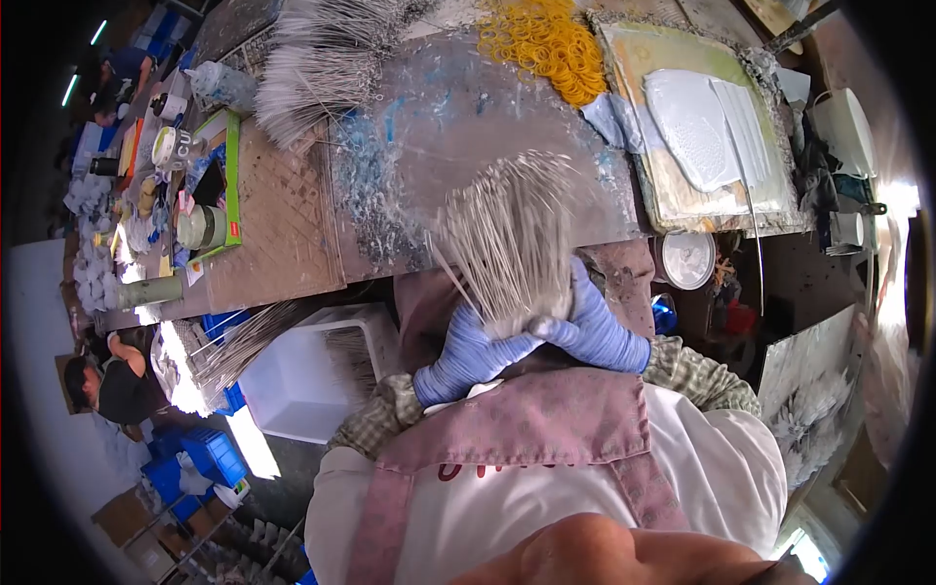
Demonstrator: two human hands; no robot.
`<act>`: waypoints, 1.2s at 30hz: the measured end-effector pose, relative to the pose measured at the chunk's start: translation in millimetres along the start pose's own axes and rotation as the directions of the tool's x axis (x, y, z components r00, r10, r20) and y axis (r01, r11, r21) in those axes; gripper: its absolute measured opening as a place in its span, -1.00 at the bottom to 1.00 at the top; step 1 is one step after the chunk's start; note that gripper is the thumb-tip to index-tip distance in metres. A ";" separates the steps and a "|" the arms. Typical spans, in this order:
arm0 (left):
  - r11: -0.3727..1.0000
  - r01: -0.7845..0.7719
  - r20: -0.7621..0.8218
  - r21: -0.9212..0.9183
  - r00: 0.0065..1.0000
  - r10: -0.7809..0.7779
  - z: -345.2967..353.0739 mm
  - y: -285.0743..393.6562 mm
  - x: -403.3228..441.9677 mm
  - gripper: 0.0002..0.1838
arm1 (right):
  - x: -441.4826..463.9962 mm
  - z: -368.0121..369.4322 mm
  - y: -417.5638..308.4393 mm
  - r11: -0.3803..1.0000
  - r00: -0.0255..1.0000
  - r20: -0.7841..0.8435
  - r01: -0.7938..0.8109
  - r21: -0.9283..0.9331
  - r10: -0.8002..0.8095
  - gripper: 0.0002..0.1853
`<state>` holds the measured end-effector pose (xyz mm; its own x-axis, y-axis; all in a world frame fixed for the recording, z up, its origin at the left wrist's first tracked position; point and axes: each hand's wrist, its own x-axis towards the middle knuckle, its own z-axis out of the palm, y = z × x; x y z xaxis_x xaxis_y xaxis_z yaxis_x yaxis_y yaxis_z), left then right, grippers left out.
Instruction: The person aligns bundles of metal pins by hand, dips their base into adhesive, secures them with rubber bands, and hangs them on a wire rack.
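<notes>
A thick bundle of thin, silvery wires point(512, 239) stands in front of my apron, its upper ends fanned out over the table edge and blurred. My left hand point(475, 353), in a bluish knit glove, is closed around the lower left of the bundle. From the other side my right hand point(597, 327), gloved alike, wraps the lower right, and the thumbs come close together in front. The bundle's lower ends are hidden by the hands. Beyond it, a large pile of similar pale wires point(317, 68) lies at the table's far left.
Yellow rubber bands point(546, 44) are heaped at the back, near a blue cloth point(614, 122). A board point(682, 205) with white paste lies at the right. A green-edged box point(232, 180) and jars stand left. Below is a white bin point(292, 380); other people work far left.
</notes>
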<state>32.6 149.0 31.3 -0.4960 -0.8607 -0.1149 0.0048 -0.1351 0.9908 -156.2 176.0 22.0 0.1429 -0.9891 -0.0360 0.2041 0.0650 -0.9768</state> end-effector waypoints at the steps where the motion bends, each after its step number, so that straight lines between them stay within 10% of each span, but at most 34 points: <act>1: 0.873 -0.173 0.001 0.455 0.981 0.194 1.4 -16.0 -2.2 -0.51 | 1.1 3.1 -0.1 0.986 0.986 -0.058 0.154 -0.056 -0.157 -0.21; 2: 0.871 -0.179 -0.002 0.458 0.979 0.202 0.1 -29.8 4.3 -0.51 | 4.3 -2.4 12.4 0.985 0.985 -0.052 0.162 -0.058 -0.165 -0.21; 3: 0.986 0.163 -0.026 -0.019 0.986 -0.163 -0.1 -28.4 18.2 -0.53 | 12.0 -6.1 22.3 0.984 0.983 -0.075 -0.160 0.081 0.166 -0.24; 4: 0.746 0.474 0.130 -0.467 0.872 -0.472 -0.8 -24.1 26.8 -0.55 | 17.0 -8.5 28.3 0.862 0.876 -0.054 -0.458 0.218 0.479 -0.28; 8: 0.966 0.194 0.139 -0.170 0.975 -0.172 -5.3 -3.9 14.5 -0.60 | -1.7 0.8 18.2 1.000 0.977 -0.211 -0.009 0.022 0.013 -0.34; 12: 0.686 0.545 0.169 -0.483 0.826 -0.538 -7.8 -35.4 30.8 -0.58 | 11.5 -23.9 32.5 0.941 0.952 -0.108 -0.299 -0.158 0.285 -0.30; 15: 0.887 0.413 0.233 -0.208 0.901 -0.365 -7.4 -47.3 35.9 -0.52 | 28.8 -27.8 32.2 0.849 0.875 0.121 -0.484 0.214 0.469 -0.25; 18: 0.901 0.435 0.236 0.000 0.875 -0.422 -0.4 -61.3 29.0 -0.35 | 25.8 -23.4 38.7 0.857 0.870 0.234 -0.479 0.191 0.435 -0.20; 19: 0.961 0.102 0.231 0.258 0.959 -0.163 -4.2 -51.0 17.8 -0.28 | 24.4 -26.9 42.3 0.904 0.880 0.271 -0.422 0.070 0.390 -0.12; 20: 0.961 0.110 0.225 0.252 0.960 -0.169 -10.6 -44.9 12.4 -0.28 | 22.5 -28.0 43.3 0.899 0.875 0.276 -0.432 0.068 0.399 -0.12; 23: 0.899 0.401 0.419 -0.173 0.856 -0.301 -35.6 4.3 31.5 0.05 | 30.0 -30.0 29.4 0.907 0.773 0.539 -0.420 0.038 0.335 -0.15; 26: 0.685 0.122 0.246 -0.719 0.965 0.087 -42.1 16.5 65.2 0.03 | 57.1 -30.1 9.6 0.899 0.611 0.680 -0.402 -0.174 0.404 -0.22; 28: 0.806 0.108 0.299 -0.582 0.950 0.088 -53.0 17.8 74.0 0.02 | 67.0 -27.2 -17.2 0.904 0.641 0.658 -0.400 -0.154 0.395 -0.14; 30: 0.890 0.092 0.340 -0.447 0.938 0.074 -50.4 27.0 78.3 0.00 | 67.7 -26.5 -36.6 0.894 0.910 0.398 0.074 -0.441 0.121 -0.01; 32: 0.956 -0.250 -0.069 0.154 0.962 0.263 -24.6 67.1 79.2 -0.04 | 76.0 -29.0 -39.0 0.850 0.943 0.327 0.126 -0.511 0.057 0.09; 34: 0.981 -0.195 -0.159 0.018 0.968 0.195 -10.4 76.8 84.4 0.08 | 97.7 -23.3 -50.4 0.748 0.957 0.256 0.271 -0.606 -0.139 0.05; 36: 0.726 -0.629 0.035 0.279 0.762 0.647 -18.8 50.1 111.3 0.21 | 121.7 -64.7 23.1 0.638 0.921 0.345 0.376 -0.672 -0.179 0.03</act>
<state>-6.0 37.2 66.8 -0.4052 -0.7260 0.5556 0.0735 0.5799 0.8114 -196.8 48.5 -18.6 0.4293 -0.8772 0.2150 -0.4671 -0.4194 -0.7784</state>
